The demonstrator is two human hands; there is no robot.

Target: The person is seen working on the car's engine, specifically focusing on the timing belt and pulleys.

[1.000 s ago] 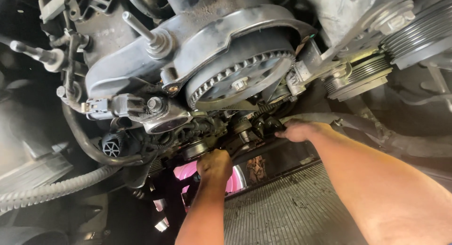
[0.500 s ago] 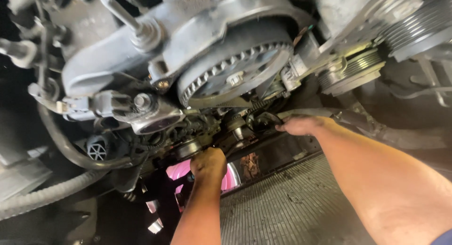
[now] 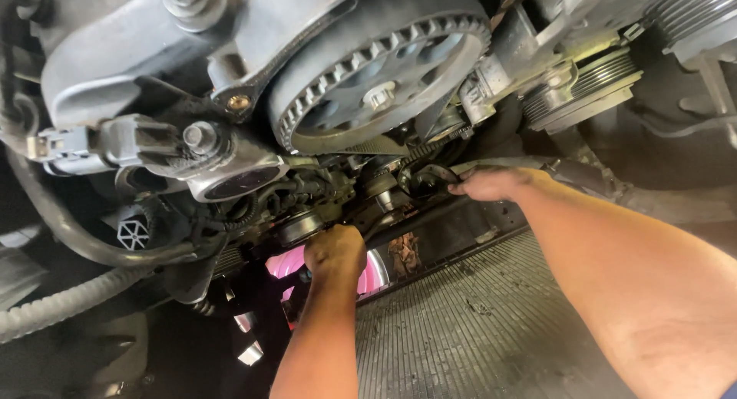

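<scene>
Engine front, viewed from above. The left hand (image 3: 335, 251) is closed in a fist low in the bay, beside a small pulley (image 3: 301, 225) and above a pink glow; what it grips is hidden. The right hand (image 3: 491, 184) reaches in from the right — fingers curled onto a dark belt (image 3: 430, 174) below the toothed cam sprocket (image 3: 381, 77). A finned radiator (image 3: 476, 322) lies beneath both forearms — a ribbed accessory pulley (image 3: 587, 88) sits upper right.
</scene>
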